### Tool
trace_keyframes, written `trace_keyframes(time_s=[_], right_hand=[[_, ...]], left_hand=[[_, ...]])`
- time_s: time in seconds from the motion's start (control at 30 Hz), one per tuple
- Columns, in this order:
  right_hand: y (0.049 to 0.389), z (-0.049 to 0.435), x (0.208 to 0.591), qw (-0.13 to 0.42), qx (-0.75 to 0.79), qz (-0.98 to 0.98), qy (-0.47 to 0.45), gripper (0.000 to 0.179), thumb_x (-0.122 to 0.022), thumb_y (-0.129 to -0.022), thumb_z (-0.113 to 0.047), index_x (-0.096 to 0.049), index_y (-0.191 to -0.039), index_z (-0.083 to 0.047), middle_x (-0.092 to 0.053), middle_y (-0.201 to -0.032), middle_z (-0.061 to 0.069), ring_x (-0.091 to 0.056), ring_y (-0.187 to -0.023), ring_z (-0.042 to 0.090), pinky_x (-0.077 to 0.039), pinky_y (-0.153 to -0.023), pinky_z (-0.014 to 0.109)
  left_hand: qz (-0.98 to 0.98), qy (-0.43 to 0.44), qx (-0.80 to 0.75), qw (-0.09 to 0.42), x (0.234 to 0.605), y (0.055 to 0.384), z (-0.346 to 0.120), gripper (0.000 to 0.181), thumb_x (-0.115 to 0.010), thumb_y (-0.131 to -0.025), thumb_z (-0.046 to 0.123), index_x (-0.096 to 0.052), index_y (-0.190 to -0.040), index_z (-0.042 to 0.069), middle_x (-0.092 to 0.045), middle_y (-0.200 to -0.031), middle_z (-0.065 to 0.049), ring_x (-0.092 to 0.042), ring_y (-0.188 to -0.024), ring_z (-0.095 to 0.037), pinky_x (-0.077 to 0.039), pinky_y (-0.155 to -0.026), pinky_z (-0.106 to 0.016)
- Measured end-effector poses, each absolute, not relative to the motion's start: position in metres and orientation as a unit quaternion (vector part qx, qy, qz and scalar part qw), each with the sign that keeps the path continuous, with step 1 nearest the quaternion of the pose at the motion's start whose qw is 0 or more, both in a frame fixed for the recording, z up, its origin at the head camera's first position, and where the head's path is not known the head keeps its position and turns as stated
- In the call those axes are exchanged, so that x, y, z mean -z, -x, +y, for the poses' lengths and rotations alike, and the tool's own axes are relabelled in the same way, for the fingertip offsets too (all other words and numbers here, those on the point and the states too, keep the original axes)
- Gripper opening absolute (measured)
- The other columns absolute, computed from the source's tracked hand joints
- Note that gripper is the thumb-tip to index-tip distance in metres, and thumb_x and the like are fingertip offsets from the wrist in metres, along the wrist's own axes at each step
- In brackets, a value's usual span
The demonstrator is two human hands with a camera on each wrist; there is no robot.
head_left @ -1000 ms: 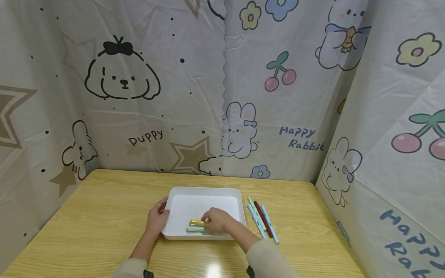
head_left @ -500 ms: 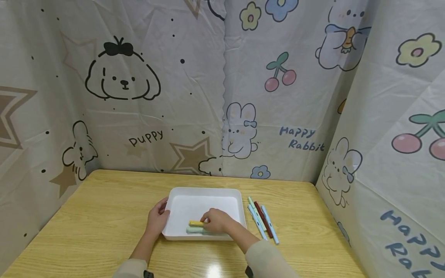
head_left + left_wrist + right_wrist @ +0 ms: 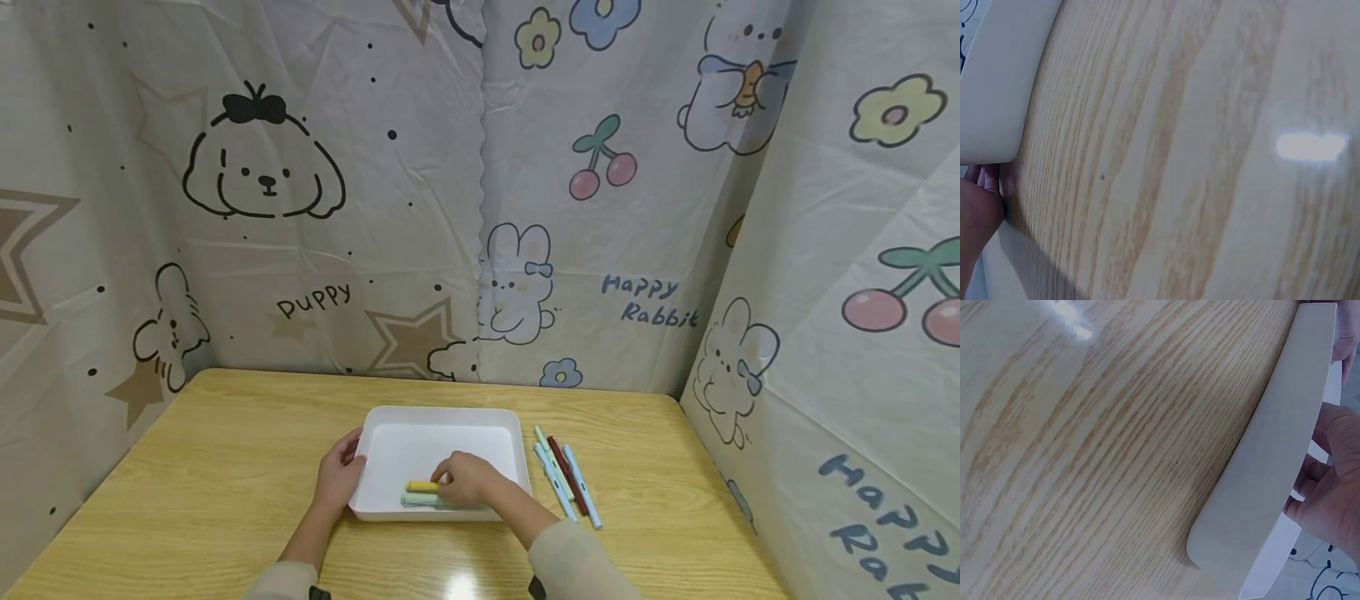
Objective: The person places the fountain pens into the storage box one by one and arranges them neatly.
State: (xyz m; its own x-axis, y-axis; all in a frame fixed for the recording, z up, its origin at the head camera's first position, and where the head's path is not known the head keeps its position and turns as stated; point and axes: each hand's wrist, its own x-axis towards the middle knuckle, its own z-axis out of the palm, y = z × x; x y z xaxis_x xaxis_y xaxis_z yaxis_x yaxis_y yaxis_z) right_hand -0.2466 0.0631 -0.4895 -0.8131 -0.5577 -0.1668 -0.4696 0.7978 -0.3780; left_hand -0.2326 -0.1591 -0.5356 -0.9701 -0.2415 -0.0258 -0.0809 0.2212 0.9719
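A white tray (image 3: 442, 433) lies on the table. At its left side my left hand (image 3: 341, 475) grips the wall, thumb at the rim; the left wrist view has this hand (image 3: 979, 209) at the tray's corner (image 3: 1000, 87). Inside, near the front wall, my right hand (image 3: 467, 477) pinches a yellow pen (image 3: 422, 486), which lies sideways just behind a pale green pen (image 3: 420, 500). The right ends of both pens are hidden by the hand. From the right wrist, the right hand (image 3: 1338, 478) shows curled behind the tray wall (image 3: 1266, 456), which hides its fingertips.
Right of the tray, several pens lie close together on the wooden table (image 3: 247, 467): a dark red pen (image 3: 567, 475), a light green pen (image 3: 542, 435) and light blue ones, such as the outer blue pen (image 3: 583, 487). Printed curtains (image 3: 420, 250) hang behind and at both sides.
The yellow pen has moved slightly toward the front, closer to the pale green pen, with my right hand on it. My left hand stays at the tray's left side.
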Motion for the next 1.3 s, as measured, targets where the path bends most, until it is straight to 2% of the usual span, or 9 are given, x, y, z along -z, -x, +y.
trace_keyframes(time_s=[0.2,0.47,0.77,1.3], right_hand=[[0.246,0.065,0.489,0.134,0.166,0.937,0.277,0.021,-0.062,-0.081,-0.018,-0.073,-0.099,-0.018,-0.067,-0.083,-0.005,-0.057,-0.077,0.005,-0.047,-0.070,0.022],[0.246,0.067,0.484,0.129,0.177,0.936,0.276,0.022,-0.062,-0.082,-0.019,-0.072,-0.102,-0.015,-0.061,-0.074,-0.006,-0.047,-0.064,0.004,-0.041,-0.061,0.020],[0.249,0.073,0.477,0.130,0.186,0.938,0.263,0.022,-0.062,-0.083,-0.020,-0.071,-0.102,-0.015,-0.062,-0.082,-0.004,-0.050,-0.071,0.006,-0.045,-0.066,0.023],[0.259,0.098,0.463,0.115,0.202,0.936,0.266,0.023,-0.062,-0.086,-0.020,-0.070,-0.105,-0.011,-0.065,-0.085,0.000,-0.053,-0.072,0.008,-0.045,-0.065,0.024]], left_hand=[[-0.780,-0.105,0.614,0.065,0.537,0.233,-0.159,0.048,-0.043,-0.090,-0.001,-0.041,-0.138,0.000,-0.046,-0.136,-0.027,-0.047,-0.122,-0.037,-0.040,-0.100,-0.049],[-0.781,-0.105,0.612,0.063,0.538,0.235,-0.160,0.048,-0.043,-0.091,-0.001,-0.041,-0.138,0.002,-0.046,-0.136,-0.026,-0.047,-0.122,-0.036,-0.040,-0.100,-0.048],[-0.786,-0.102,0.606,0.066,0.540,0.234,-0.160,0.048,-0.042,-0.090,-0.001,-0.041,-0.138,0.001,-0.047,-0.135,-0.027,-0.048,-0.121,-0.037,-0.041,-0.099,-0.048],[-0.786,-0.103,0.606,0.063,0.540,0.234,-0.160,0.048,-0.041,-0.091,-0.001,-0.040,-0.139,0.001,-0.045,-0.136,-0.028,-0.047,-0.121,-0.037,-0.041,-0.099,-0.049]])
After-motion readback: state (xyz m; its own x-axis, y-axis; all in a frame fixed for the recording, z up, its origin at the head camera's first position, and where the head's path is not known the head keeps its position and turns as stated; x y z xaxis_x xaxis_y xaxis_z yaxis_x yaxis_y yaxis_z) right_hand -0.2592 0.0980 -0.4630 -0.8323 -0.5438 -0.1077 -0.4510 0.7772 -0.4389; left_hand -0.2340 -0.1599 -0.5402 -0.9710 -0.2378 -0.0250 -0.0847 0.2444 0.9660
